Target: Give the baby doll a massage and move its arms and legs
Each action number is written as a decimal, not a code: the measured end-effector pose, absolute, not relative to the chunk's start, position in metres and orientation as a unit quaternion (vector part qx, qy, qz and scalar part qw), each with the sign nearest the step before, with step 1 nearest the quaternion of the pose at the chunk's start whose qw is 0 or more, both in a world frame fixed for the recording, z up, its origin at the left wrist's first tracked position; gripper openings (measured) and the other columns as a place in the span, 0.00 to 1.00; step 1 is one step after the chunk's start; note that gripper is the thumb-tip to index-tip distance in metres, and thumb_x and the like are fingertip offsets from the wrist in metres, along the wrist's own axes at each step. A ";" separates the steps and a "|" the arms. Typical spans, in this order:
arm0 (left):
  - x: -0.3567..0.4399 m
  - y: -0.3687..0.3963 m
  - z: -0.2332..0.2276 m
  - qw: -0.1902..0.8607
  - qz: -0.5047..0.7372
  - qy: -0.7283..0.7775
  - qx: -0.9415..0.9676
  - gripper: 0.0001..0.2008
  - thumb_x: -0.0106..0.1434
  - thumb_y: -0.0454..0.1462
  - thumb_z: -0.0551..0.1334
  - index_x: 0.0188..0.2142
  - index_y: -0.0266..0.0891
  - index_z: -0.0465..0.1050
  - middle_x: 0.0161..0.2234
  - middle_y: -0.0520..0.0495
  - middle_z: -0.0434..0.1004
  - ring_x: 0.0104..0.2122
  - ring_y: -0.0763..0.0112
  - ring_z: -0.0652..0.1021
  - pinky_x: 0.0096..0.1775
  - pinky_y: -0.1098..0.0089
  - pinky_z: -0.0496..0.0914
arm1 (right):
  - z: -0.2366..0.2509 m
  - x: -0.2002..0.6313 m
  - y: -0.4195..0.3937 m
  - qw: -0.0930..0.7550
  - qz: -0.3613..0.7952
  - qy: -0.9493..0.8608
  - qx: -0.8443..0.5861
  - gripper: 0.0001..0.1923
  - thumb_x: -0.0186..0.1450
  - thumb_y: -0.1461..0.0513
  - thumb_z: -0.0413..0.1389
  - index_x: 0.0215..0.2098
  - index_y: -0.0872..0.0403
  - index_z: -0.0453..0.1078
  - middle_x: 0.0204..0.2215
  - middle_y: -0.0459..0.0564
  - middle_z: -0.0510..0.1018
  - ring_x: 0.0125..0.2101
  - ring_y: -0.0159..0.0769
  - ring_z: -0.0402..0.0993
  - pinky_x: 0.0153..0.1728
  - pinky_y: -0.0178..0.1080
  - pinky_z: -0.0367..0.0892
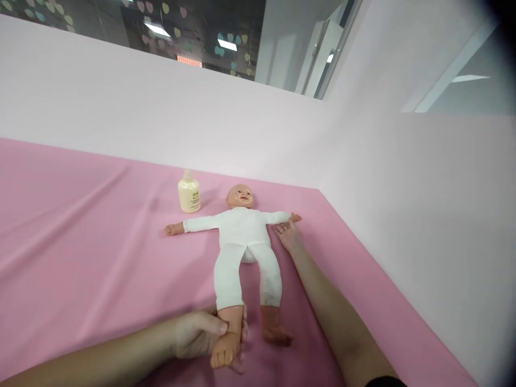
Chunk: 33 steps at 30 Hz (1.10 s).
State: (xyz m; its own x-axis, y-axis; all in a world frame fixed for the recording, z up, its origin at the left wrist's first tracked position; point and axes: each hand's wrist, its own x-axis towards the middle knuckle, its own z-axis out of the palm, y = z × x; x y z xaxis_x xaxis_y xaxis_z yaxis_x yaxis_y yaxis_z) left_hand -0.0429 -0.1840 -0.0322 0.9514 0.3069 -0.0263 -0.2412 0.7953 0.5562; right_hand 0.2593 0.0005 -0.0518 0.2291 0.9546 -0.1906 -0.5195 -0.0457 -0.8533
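Observation:
A baby doll [245, 228] in a white suit lies on its back on the pink sheet, arms spread out to both sides. My left hand [203, 330] is closed around its lower leg at the ankle, thumb on top and fingers passing behind. The doll's other foot [276, 328] lies free beside it. Over on the right, my right hand [288, 235] is at the doll's outstretched arm, just below the wrist, palm turned up. Its fingers are extended and apart, touching or nearly touching the sleeve; I cannot tell which.
A cream-coloured pump bottle [189, 194] stands upright to the left of the doll's head. The pink sheet [100, 231] has some creases and ends against white walls at the back and right. A window [193, 37] with heart-shaped stickers is above the back wall.

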 end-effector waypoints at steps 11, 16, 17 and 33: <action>-0.053 -0.166 -0.034 0.944 0.076 0.028 0.319 0.22 0.47 0.41 0.68 0.39 0.35 0.65 0.31 0.48 0.68 0.31 0.74 0.70 0.33 0.73 0.65 | -0.050 0.257 -0.003 0.688 0.506 -0.306 -0.420 0.25 0.66 0.58 0.48 0.61 0.46 0.50 0.58 0.52 0.64 0.50 0.35 0.71 0.49 0.43 0.69; -0.055 -0.161 -0.033 0.938 0.074 -0.010 0.338 0.25 0.52 0.53 0.64 0.38 0.38 0.61 0.31 0.51 0.64 0.23 0.77 0.70 0.23 0.75 0.63 | -0.036 0.238 -0.018 0.708 0.386 -0.437 -0.398 0.32 0.60 0.64 0.55 0.60 0.41 0.52 0.64 0.43 0.54 0.60 0.30 0.57 0.56 0.39 0.61; -0.055 -0.160 -0.032 0.938 0.080 -0.019 0.336 0.25 0.53 0.55 0.62 0.38 0.38 0.60 0.31 0.51 0.63 0.21 0.77 0.70 0.20 0.76 0.62 | -0.034 0.233 -0.020 0.709 0.365 -0.458 -0.391 0.32 0.59 0.65 0.56 0.60 0.44 0.54 0.64 0.44 0.54 0.61 0.30 0.55 0.58 0.38 0.59; -0.061 -0.137 -0.038 0.929 0.187 0.078 0.309 0.26 0.63 0.58 0.46 0.40 0.37 0.62 0.24 0.53 0.64 0.14 0.81 0.62 0.11 0.78 0.48 | -0.025 0.206 -0.048 0.497 0.204 -0.756 -0.374 0.19 0.61 0.59 0.56 0.50 0.47 0.67 0.53 0.48 0.69 0.57 0.42 0.59 0.63 0.50 0.48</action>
State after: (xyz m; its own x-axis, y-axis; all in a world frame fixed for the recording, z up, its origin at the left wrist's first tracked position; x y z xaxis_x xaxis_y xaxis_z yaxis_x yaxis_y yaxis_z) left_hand -0.0610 -0.1375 -0.0378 0.9180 0.3955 -0.0287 -0.2995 0.7390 0.6034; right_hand 0.2055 -0.0481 -0.0253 -0.2250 0.7687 0.5987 0.3625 0.6364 -0.6809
